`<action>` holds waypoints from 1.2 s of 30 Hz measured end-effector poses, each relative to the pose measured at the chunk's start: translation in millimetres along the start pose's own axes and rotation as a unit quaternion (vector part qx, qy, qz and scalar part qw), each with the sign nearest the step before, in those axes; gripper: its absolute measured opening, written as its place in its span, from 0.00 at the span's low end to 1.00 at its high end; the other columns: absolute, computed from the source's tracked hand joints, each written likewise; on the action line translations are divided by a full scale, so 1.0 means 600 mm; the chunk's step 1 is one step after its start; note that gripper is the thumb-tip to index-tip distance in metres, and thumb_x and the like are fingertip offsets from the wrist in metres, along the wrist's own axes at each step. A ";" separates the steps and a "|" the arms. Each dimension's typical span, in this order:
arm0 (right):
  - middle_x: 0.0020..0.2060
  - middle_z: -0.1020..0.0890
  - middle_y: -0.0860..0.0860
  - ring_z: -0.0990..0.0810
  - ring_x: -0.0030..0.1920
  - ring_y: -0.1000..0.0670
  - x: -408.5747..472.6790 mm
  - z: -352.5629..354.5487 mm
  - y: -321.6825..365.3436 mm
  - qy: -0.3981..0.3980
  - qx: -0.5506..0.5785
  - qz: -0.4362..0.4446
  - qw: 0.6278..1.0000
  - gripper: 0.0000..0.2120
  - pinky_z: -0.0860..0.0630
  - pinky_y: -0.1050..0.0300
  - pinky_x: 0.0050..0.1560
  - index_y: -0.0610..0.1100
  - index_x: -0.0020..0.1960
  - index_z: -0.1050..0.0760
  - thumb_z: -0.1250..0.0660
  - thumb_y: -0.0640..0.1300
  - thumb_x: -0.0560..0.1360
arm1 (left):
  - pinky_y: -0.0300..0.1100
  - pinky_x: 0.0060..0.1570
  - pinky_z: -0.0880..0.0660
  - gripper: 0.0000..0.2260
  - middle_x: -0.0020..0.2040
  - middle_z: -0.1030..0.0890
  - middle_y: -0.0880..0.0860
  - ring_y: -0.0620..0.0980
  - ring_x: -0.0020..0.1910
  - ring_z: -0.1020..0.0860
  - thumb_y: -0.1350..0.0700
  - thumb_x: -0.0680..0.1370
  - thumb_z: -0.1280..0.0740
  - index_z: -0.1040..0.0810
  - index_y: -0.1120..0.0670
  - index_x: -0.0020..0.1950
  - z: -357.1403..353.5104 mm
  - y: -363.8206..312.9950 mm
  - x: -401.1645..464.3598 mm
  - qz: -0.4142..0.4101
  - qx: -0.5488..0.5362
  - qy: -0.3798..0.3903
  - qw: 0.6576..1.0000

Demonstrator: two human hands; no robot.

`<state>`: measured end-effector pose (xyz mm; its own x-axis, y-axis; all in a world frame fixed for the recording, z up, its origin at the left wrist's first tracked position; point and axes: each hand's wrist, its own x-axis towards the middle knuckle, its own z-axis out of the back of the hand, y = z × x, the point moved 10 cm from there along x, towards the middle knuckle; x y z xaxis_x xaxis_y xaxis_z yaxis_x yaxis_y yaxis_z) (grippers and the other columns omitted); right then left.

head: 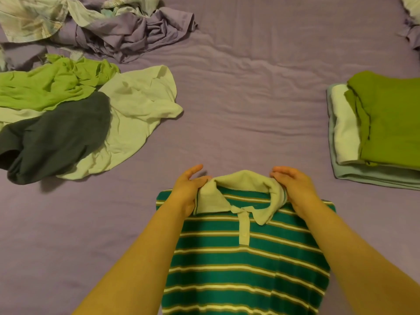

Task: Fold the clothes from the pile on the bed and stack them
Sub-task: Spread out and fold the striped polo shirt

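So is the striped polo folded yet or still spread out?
Partly folded: striped polo lies as a narrow panel, no sleeves showing, both hands at its collar. Bottom edge out of view.

A bedroom at home.
A purple-sheeted bed (pixel 250 92) fills the view, with loose clothes (pixel 68 98) at ten o'clock and a folded stack (pixel 381 128) at two.

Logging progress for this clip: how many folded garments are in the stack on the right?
3 show: an olive-green top uppermost, a white piece beneath it, and a pale blue-green one at the bottom. The stack runs past the frame edge, so others may be hidden.
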<state>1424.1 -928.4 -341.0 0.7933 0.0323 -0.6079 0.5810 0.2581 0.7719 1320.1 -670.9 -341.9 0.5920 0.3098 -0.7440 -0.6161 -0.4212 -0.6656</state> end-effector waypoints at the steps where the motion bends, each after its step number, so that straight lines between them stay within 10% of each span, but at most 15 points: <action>1: 0.51 0.20 0.49 0.22 0.48 0.53 -0.001 -0.003 0.015 -0.010 -0.078 0.048 0.996 0.06 0.28 0.63 0.45 0.48 0.51 0.22 0.34 0.41 0.76 | 0.49 0.62 0.27 0.19 0.67 0.25 0.54 0.51 0.57 0.23 0.64 0.79 0.37 0.30 0.52 0.69 0.001 -0.003 0.000 -0.015 0.022 -0.006 1.000; 6: 0.60 0.24 0.50 0.32 0.65 0.49 -0.012 -0.082 0.059 0.027 -0.367 0.215 0.905 0.15 0.33 0.52 0.63 0.51 0.62 0.25 0.34 0.49 0.76 | 0.45 0.60 0.31 0.14 0.65 0.25 0.52 0.48 0.58 0.28 0.56 0.82 0.42 0.28 0.50 0.67 -0.015 -0.038 0.006 -0.129 0.289 -0.036 0.948; 13: 0.68 0.28 0.49 0.36 0.70 0.47 0.019 -0.120 0.069 0.026 -0.442 0.230 0.866 0.22 0.38 0.49 0.68 0.50 0.71 0.33 0.38 0.51 0.78 | 0.48 0.55 0.35 0.19 0.59 0.22 0.51 0.54 0.61 0.30 0.40 0.77 0.39 0.24 0.49 0.62 -0.066 -0.090 0.007 -0.279 0.638 -0.141 0.704; 24: 0.55 0.19 0.50 0.23 0.53 0.51 0.036 -0.036 0.050 0.052 -0.359 0.197 0.911 0.12 0.27 0.59 0.52 0.49 0.60 0.22 0.38 0.47 0.79 | 0.43 0.49 0.36 0.11 0.51 0.19 0.53 0.55 0.49 0.23 0.58 0.82 0.44 0.25 0.52 0.60 -0.085 -0.102 0.048 -0.283 0.674 -0.065 0.679; 36: 0.69 0.33 0.56 0.33 0.65 0.58 0.021 -0.048 0.005 0.232 -0.206 0.100 0.945 0.24 0.34 0.64 0.63 0.62 0.60 0.28 0.40 0.35 0.76 | 0.48 0.58 0.36 0.21 0.62 0.25 0.51 0.54 0.62 0.32 0.40 0.77 0.39 0.28 0.47 0.67 -0.231 -0.034 0.068 -0.307 0.738 0.121 0.589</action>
<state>1430.5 -899.4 -351.4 0.6590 0.5161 -0.5471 0.2309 0.5534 0.8003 1428.6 -767.9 -350.5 0.8852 -0.1888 -0.4252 0.0781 0.9613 -0.2642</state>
